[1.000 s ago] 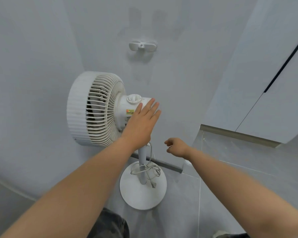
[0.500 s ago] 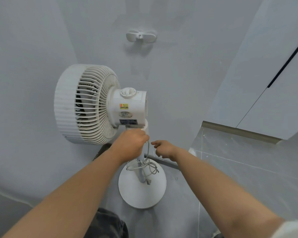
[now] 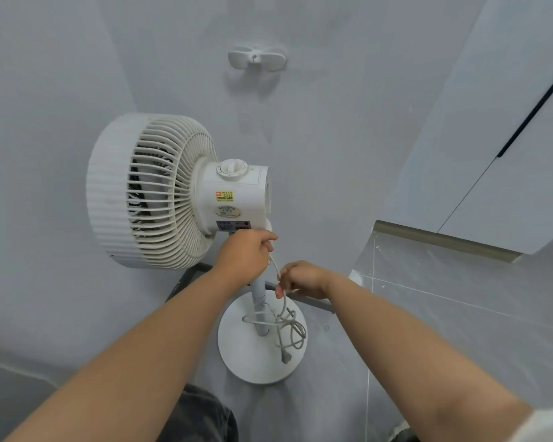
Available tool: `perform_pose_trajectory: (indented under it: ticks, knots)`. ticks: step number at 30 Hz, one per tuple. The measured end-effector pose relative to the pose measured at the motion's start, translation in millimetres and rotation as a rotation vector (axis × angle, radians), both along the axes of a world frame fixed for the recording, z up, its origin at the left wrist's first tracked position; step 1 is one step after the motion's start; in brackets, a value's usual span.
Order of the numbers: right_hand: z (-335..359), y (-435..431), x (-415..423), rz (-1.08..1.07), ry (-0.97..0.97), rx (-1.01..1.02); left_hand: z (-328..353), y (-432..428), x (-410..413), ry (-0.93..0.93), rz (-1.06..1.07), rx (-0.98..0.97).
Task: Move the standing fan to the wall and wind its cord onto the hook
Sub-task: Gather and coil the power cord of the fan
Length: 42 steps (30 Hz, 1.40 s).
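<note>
Fingers of the left hand (image 3: 243, 253): curled round the top of the pole (image 3: 258, 298), right under the motor housing (image 3: 237, 199).
Fingers of the right hand (image 3: 300, 280): pinched on the cord (image 3: 288, 327) just beside the pole, and a strand ran up from them toward the left hand.
Standing fan (image 3: 160, 189): stood upright on its round base (image 3: 246, 355), close to the grey wall (image 3: 332, 138), with its grille turned to the left.
Rest of the cord: lay in loose loops on the base around the pole, with the plug (image 3: 284, 358) resting on the base too.
Hook (image 3: 256, 59): white, fixed to the wall above the fan and well apart from the cord.
</note>
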State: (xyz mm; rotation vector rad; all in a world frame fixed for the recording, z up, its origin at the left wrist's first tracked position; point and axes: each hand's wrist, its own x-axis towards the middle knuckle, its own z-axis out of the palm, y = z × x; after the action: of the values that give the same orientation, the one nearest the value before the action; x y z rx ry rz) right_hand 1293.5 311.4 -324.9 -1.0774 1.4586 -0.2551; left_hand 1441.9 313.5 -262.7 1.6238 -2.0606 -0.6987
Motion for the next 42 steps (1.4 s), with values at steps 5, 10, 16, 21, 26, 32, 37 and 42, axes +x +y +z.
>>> perform_pose_trajectory:
  ticks: [5,10,16,21,26,32,37,42]
  knots:
    - [-7,9,-15,0.179,0.180,0.001,2,2,0,0.016,0.021,0.019]
    - [-18,25,-34,0.197,0.322,-0.023,-4,2,-4,0.080,0.066,0.067]
    - [-7,33,-51,0.209,0.408,-0.086,-4,7,-16,0.179,0.142,0.131]
    - [15,42,-62,0.110,0.235,-0.032,-7,24,-26,0.170,0.146,0.249]
    - [42,50,-62,0.078,0.038,-0.028,-10,44,-40,0.114,0.077,0.509]
    - [76,57,-60,-0.059,-0.187,-0.073,-6,79,-50,0.100,-0.017,0.829]
    - [94,63,-55,-0.167,-0.295,-0.017,0,91,-50,0.230,0.020,0.842]
    - [111,71,-58,-0.280,-0.423,0.031,3,98,-50,0.391,0.079,0.813]
